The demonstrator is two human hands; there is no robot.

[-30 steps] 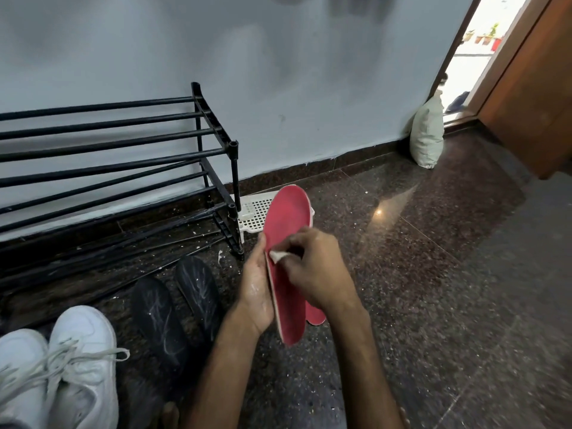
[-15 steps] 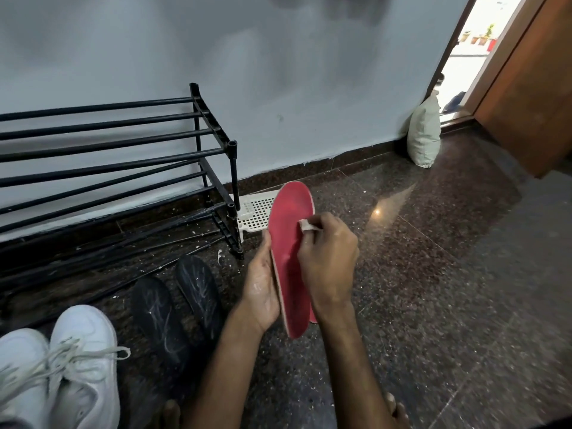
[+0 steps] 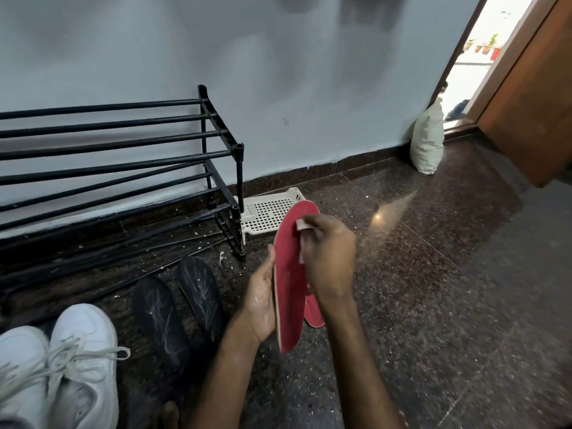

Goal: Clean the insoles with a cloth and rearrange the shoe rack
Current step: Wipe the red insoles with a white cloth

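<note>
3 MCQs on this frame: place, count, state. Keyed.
1. Where is the white tray?
A) on the shoe rack
B) on the floor beside the rack
C) in the doorway
2. How many black insoles on the floor?
A) one
B) two
C) four
3. The cloth is
A) pinched by the right hand against the red insole
B) on the floor
C) draped over the rack
Key: B, it sits at the rack's foot; B, a pair by the sneakers; A, the hand holds it at the toe.
</note>
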